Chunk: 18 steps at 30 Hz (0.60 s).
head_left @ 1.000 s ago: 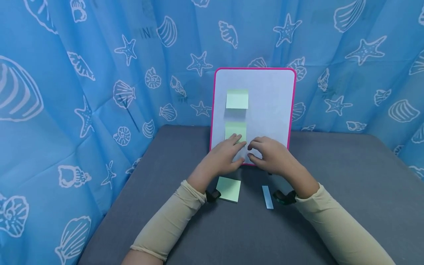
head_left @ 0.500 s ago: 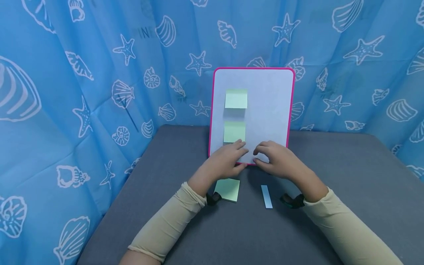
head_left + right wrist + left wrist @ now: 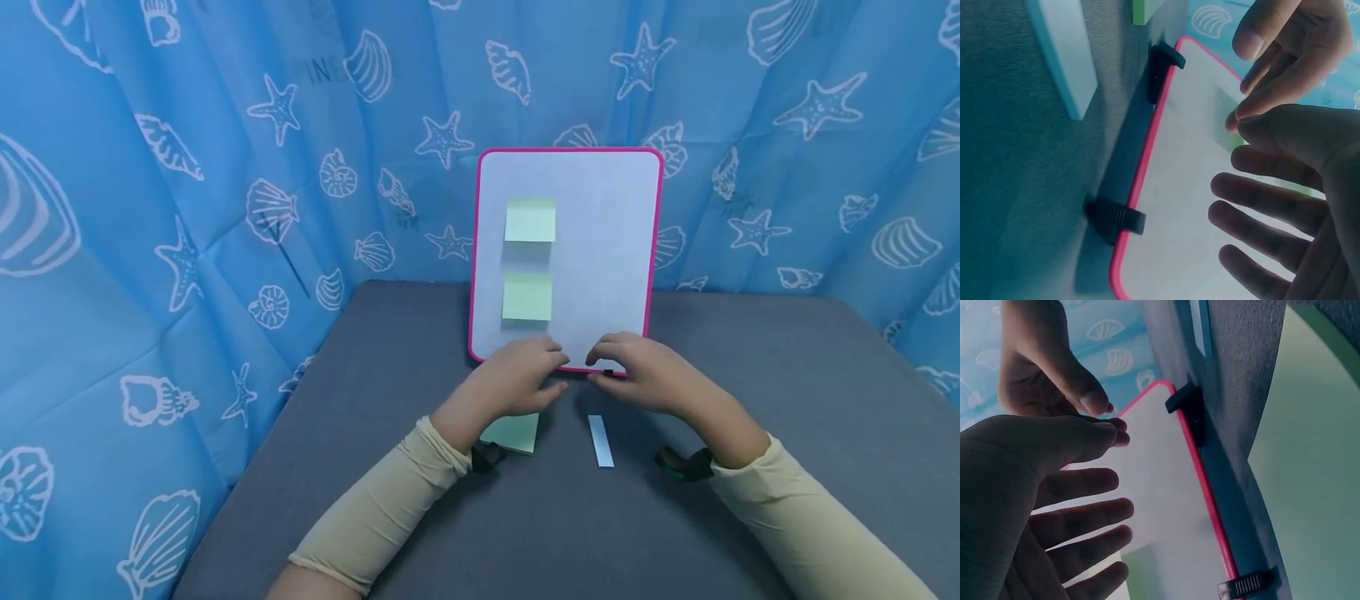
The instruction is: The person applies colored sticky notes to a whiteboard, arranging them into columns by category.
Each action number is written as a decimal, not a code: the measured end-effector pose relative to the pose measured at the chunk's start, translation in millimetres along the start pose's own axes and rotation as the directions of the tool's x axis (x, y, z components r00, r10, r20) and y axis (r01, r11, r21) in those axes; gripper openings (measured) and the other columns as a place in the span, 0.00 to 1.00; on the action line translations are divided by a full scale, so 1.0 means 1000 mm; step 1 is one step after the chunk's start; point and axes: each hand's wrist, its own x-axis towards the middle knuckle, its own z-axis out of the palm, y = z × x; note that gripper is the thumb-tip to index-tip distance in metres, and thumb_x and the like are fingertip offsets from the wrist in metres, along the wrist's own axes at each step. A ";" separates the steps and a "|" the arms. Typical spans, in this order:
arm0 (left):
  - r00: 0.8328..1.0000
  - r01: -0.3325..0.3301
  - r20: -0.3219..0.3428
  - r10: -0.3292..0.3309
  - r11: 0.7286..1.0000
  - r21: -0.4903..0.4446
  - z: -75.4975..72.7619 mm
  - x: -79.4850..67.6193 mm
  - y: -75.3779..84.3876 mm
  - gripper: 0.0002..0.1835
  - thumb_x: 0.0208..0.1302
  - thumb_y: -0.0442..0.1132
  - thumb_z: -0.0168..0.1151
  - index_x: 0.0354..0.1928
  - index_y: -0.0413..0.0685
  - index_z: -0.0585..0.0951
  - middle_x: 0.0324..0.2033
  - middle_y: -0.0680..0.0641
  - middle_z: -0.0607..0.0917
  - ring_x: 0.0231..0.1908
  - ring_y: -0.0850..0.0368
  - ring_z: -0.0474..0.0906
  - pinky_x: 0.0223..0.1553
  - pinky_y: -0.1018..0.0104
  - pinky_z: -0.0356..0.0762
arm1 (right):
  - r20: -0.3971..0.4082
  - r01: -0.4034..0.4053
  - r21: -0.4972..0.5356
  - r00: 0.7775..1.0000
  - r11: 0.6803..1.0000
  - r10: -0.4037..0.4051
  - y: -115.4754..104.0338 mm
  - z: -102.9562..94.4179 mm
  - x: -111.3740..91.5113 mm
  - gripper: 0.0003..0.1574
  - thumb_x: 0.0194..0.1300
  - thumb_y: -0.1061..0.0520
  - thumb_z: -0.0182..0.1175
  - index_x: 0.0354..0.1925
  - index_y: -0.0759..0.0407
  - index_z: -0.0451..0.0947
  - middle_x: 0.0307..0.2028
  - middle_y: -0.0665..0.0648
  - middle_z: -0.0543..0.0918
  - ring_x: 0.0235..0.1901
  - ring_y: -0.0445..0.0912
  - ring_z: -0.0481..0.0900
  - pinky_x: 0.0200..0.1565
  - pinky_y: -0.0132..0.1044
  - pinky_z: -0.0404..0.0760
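Two pale green sticky notes, an upper one (image 3: 530, 222) and a lower one (image 3: 527, 298), are stuck one above the other on the left half of a pink-framed whiteboard (image 3: 600, 250). My left hand (image 3: 517, 377) hovers before the board's lower edge, fingers spread and holding nothing. To its right my right hand (image 3: 648, 372) is likewise bare, its fingers loosely bent near the bottom right corner. Partly hidden under my left hand lies a green sticky note pad (image 3: 513, 433). A narrow light-blue strip pad (image 3: 601, 442) lies between my forearms.
Black clip feet, one at the left (image 3: 1163, 65) and one at the right (image 3: 1116, 215), hold the board's lower edge on the grey table (image 3: 420, 333). A blue curtain (image 3: 420, 75) with seashell prints hangs behind and at the left.
Both hands have drawn down and back from the board, the right one also moving rightward. The lower sticky note, earlier partly covered by my left fingers, now shows whole.
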 end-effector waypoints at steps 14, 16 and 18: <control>0.988 -0.152 -0.035 0.152 0.988 0.027 0.002 -0.003 0.025 0.22 0.75 0.53 0.64 0.62 0.48 0.86 0.56 0.50 0.88 0.56 0.58 0.83 0.62 0.66 0.81 | 0.128 -0.017 0.030 0.992 0.999 0.013 0.004 -0.001 -0.024 0.18 0.64 0.56 0.76 0.51 0.59 0.88 0.47 0.56 0.90 0.47 0.52 0.87 0.51 0.52 0.89; 0.987 -0.162 -0.022 0.162 0.987 0.011 0.004 -0.002 0.028 0.22 0.76 0.53 0.64 0.62 0.48 0.86 0.56 0.50 0.88 0.55 0.59 0.83 0.62 0.67 0.81 | 0.166 -0.023 0.031 0.986 0.999 0.018 0.004 0.000 -0.027 0.20 0.64 0.54 0.76 0.52 0.59 0.88 0.48 0.56 0.90 0.48 0.52 0.87 0.53 0.53 0.88; 0.987 -0.161 0.001 0.161 0.987 -0.019 0.006 -0.002 0.030 0.22 0.76 0.54 0.64 0.62 0.48 0.86 0.56 0.51 0.88 0.56 0.59 0.83 0.62 0.68 0.81 | 0.205 -0.039 0.044 0.978 0.998 0.029 0.003 0.000 -0.028 0.21 0.64 0.53 0.77 0.53 0.58 0.88 0.49 0.56 0.89 0.49 0.52 0.86 0.54 0.54 0.88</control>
